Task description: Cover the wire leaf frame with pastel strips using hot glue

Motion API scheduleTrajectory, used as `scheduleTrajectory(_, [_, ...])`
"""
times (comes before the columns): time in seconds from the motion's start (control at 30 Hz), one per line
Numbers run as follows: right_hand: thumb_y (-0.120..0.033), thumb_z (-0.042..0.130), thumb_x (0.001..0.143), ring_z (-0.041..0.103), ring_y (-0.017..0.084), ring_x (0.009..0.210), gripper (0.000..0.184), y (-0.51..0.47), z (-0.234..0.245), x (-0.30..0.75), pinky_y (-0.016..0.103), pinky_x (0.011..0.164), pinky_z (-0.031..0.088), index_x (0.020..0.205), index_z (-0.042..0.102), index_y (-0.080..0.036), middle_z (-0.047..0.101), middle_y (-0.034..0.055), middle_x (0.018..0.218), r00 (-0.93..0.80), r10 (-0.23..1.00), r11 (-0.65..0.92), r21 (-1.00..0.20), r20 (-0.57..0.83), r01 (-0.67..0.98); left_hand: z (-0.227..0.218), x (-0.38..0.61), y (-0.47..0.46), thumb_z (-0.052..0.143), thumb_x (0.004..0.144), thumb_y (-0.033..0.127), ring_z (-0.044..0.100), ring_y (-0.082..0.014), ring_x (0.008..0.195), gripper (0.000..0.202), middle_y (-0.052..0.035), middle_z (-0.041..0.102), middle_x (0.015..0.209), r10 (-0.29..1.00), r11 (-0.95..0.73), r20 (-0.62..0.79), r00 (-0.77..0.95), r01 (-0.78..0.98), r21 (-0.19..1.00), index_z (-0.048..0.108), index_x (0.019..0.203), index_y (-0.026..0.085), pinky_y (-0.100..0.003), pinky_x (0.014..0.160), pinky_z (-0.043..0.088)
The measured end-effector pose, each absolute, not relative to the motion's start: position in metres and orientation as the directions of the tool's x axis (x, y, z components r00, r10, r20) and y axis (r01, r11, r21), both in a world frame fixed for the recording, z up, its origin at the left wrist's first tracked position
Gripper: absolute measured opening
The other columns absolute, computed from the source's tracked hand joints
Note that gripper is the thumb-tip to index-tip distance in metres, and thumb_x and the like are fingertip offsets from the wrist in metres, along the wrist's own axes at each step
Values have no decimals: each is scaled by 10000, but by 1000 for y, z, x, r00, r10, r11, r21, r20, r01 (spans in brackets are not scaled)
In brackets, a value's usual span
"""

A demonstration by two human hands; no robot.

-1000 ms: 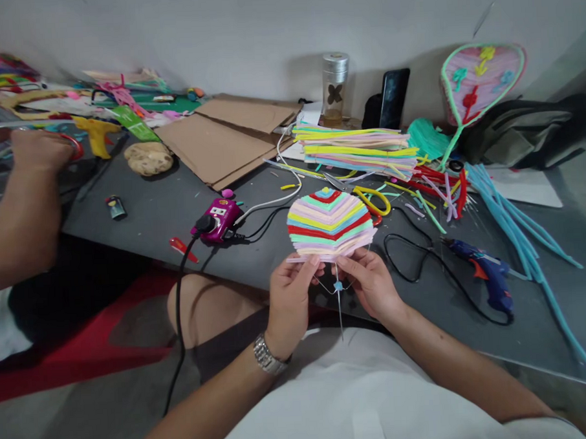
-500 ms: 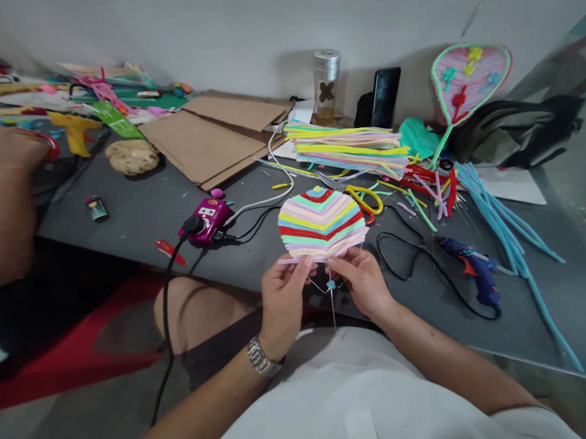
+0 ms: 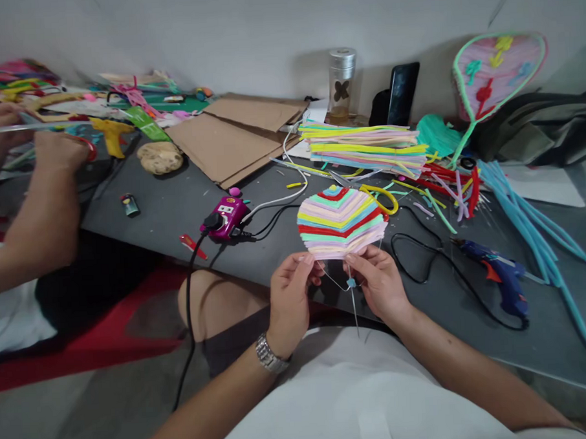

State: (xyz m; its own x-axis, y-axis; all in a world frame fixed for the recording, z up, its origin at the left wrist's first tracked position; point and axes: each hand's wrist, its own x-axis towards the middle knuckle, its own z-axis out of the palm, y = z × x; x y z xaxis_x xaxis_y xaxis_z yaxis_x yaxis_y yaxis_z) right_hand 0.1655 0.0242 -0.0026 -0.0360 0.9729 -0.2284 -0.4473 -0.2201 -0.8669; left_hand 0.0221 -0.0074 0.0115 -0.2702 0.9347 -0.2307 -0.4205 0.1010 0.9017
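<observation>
Both my hands hold up a small fan-shaped craft (image 3: 340, 220) made of striped pipe cleaners in pink, yellow, red and green on a thin wire frame. My left hand (image 3: 290, 296), with a metal watch on its wrist, pinches the lower left edge. My right hand (image 3: 379, 282) pinches the lower right edge beside a small blue bead on the wire stem. The craft hovers above the near edge of the grey table (image 3: 166, 209).
A stack of pipe cleaners (image 3: 367, 148), yellow-handled scissors (image 3: 382, 199), a blue glue gun (image 3: 502, 275), a purple power adapter (image 3: 225, 217), cardboard sheets (image 3: 231, 135), a jar (image 3: 341, 85), a phone (image 3: 401, 93) and a finished fan (image 3: 495, 71) lie about. Another person's hands (image 3: 42, 143) work at the left.
My hands keep the same pinch on the craft. The view swung left and then back right. The other person's hands have come back into view at the left.
</observation>
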Motion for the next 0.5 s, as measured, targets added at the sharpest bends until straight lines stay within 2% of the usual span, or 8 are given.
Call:
scheduleTrajectory(0.2, [-386,925,645,527,98,546,325,23,-4,165,247,568,442,666,656,-203,656,-26,588,-45,975,-213,-869,-216,-446,12,15,-11,877,729,428,571,-110,679,319,-3,666,726,924,139,-275,-264,-438,888,709,774,160,-224,627,447])
scheduleTrajectory(0.37, [-416,912,651,526,106,534,340,22,-1,165,261,560,457,644,642,-209,650,-22,580,-23,982,-180,-907,-186,-381,15,16,-10,851,750,424,580,-106,680,321,2,656,752,920,213,-352,-173,-534,818,668,759,161,-223,625,447])
scheduleTrajectory(0.5, [-428,902,660,542,116,549,339,21,-1,165,270,570,471,648,641,-212,650,-15,591,-18,988,-150,-926,-153,-345,17,15,-10,878,710,412,586,-108,681,331,8,657,739,900,258,-404,-166,-543,799,670,778,163,-219,613,442])
